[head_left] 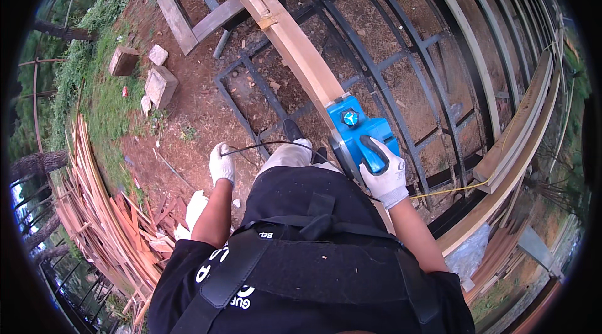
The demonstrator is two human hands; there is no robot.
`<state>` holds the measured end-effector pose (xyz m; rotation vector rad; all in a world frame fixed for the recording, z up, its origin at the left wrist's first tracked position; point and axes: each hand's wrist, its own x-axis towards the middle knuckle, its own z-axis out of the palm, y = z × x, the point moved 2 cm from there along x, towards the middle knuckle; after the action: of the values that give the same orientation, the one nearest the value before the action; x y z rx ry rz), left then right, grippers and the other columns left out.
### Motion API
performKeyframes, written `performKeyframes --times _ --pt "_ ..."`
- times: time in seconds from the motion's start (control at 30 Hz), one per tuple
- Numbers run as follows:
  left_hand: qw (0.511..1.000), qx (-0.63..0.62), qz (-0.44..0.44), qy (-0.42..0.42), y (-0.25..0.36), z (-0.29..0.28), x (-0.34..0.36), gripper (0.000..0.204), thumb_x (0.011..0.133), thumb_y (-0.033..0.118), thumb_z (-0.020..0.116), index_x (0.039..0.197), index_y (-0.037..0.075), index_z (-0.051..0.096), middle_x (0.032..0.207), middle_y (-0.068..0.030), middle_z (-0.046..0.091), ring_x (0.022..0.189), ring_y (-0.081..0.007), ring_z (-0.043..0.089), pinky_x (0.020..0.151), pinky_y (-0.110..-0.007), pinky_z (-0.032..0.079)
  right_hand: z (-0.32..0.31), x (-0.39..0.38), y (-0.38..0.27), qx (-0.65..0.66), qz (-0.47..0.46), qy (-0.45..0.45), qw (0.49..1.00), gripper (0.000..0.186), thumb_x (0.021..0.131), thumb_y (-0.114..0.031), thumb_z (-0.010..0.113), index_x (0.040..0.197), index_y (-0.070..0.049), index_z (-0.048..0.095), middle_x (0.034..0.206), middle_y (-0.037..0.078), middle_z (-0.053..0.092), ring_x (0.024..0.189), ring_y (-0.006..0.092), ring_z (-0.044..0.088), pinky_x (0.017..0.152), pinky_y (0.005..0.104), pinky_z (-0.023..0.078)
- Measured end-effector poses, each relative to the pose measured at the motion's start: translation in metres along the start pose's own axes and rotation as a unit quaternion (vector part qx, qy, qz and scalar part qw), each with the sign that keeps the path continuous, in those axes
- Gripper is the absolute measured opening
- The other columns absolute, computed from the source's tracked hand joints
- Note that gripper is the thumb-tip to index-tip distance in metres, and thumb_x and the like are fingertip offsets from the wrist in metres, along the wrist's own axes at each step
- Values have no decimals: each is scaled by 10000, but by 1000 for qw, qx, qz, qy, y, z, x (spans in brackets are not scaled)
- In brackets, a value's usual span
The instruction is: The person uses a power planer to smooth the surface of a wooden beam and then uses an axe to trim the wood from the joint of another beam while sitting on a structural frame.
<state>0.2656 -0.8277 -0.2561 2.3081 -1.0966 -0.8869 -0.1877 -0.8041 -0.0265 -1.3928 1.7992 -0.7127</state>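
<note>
At the far left, loose wooden strips (103, 202) are heaped on the ground (147, 152), with pale blocks (161, 87) scattered farther off. A black cable (269, 143) is clasped in the white-gloved left grip (221, 165) and is drawn across toward the right. The long wooden beam (301, 57) is topped by a blue power planer (359, 128), which is grasped at its rear by the white-gloved right grip (386, 178). Dark metal framing (422, 50) is spread beyond, and a yellow cord (448, 191) is stretched farther right.
</note>
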Motion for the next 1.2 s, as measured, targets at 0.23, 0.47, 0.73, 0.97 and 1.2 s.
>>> performKeyframes --times 0.23,0.47,0.73,0.97,1.2 --pt "1000 24 -4 -18 29 -14 12 342 1047 291 589 1265 43 681 1239 -130 702 1165 -243 646 1025 -358 473 18 45 -23 -14 -37 -1 999 528 780 -104 747 1294 -19 656 1240 195 708 1127 357 696 984 419 547" --pt "1000 -5 -19 1 27 -25 34 335 1050 279 577 1271 49 679 1252 -137 696 1174 -250 639 1033 -362 468 39 98 -56 7 -35 12 999 529 782 -88 741 1302 -37 658 1250 187 706 1153 362 683 1005 417 530" --pt "999 0 -30 33 7 -40 45 308 1041 262 580 1226 43 691 1197 -147 703 1134 -273 651 1013 -372 481 49 138 -84 -16 -27 14 999 520 782 -87 741 1298 -81 677 1255 189 705 1147 342 691 997 408 536" --pt "994 -25 -92 60 -7 -52 49 293 1023 254 585 1196 48 702 1184 -157 707 1117 -299 667 997 -383 493 65 183 -102 12 -4 9 1000 512 788 -95 747 1296 -94 682 1251 188 708 1145 342 692 1007 407 534" --pt "993 -25 -89 80 0 -68 57 283 1022 249 598 1199 55 702 1186 -156 710 1113 -284 669 986 -381 493 74 220 -123 7 -14 -3 1000 522 783 -103 760 1295 -59 673 1227 194 713 1131 338 698 1004 406 536"
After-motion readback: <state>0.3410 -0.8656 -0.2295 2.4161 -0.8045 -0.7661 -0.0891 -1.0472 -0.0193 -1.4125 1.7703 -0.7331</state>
